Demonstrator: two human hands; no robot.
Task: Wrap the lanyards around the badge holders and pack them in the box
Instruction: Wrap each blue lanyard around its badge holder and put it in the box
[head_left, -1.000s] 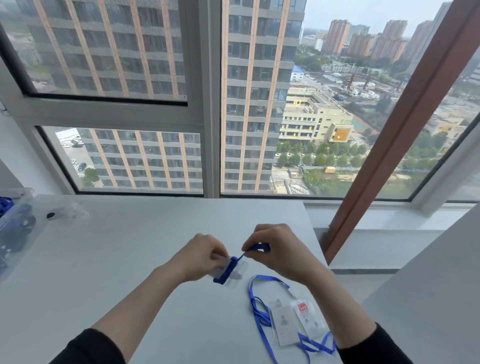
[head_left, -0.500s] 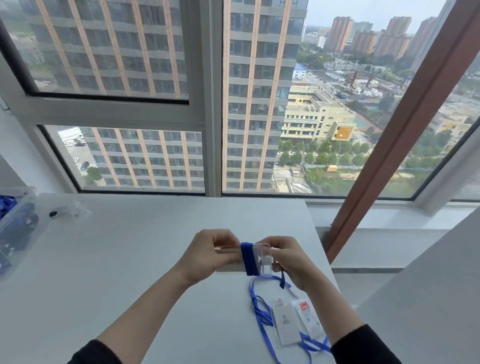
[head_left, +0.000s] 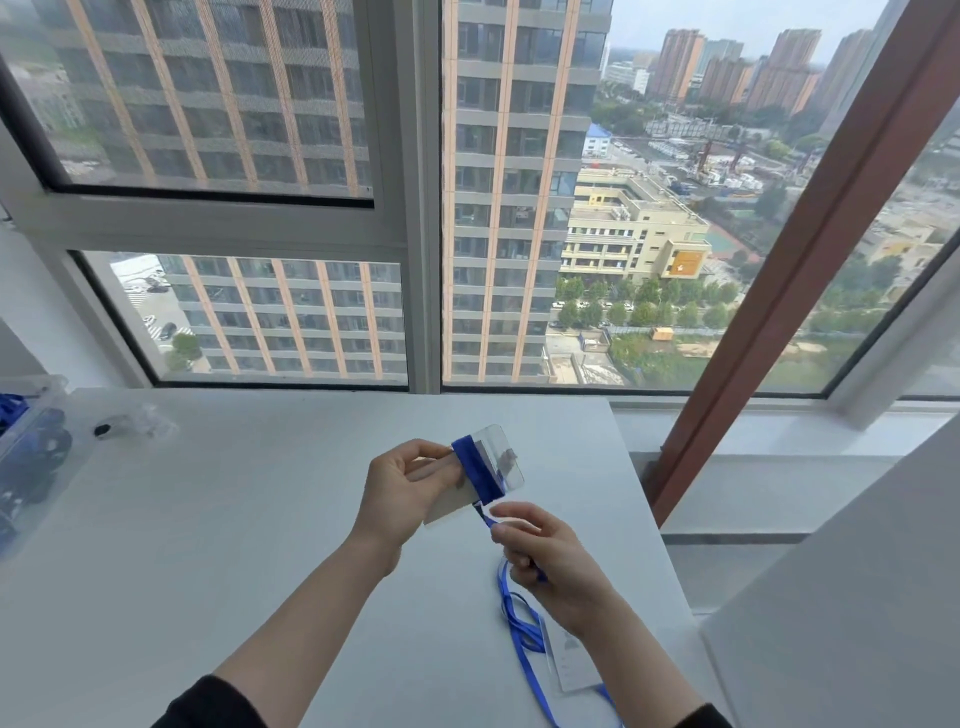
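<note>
partly covered, badge holder (head_left: 503, 457) gripped by left hand (head_left: 400, 491); right hand (head_left: 551, 561) pinches lanyard (head_left: 479, 467); box (head_left: 28, 457) cut off

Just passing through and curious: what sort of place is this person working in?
Likely an office or workroom high up in a tower: a white table sits at large windows looking down on city blocks, and a clear badge holder wound with a blue lanyard suggests office supplies.

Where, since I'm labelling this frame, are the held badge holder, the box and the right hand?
held badge holder (head_left: 503, 457): head view, its clear face.
box (head_left: 36, 385): head view, its clear top rim.
right hand (head_left: 550, 558): head view, middle of the hand.
</note>
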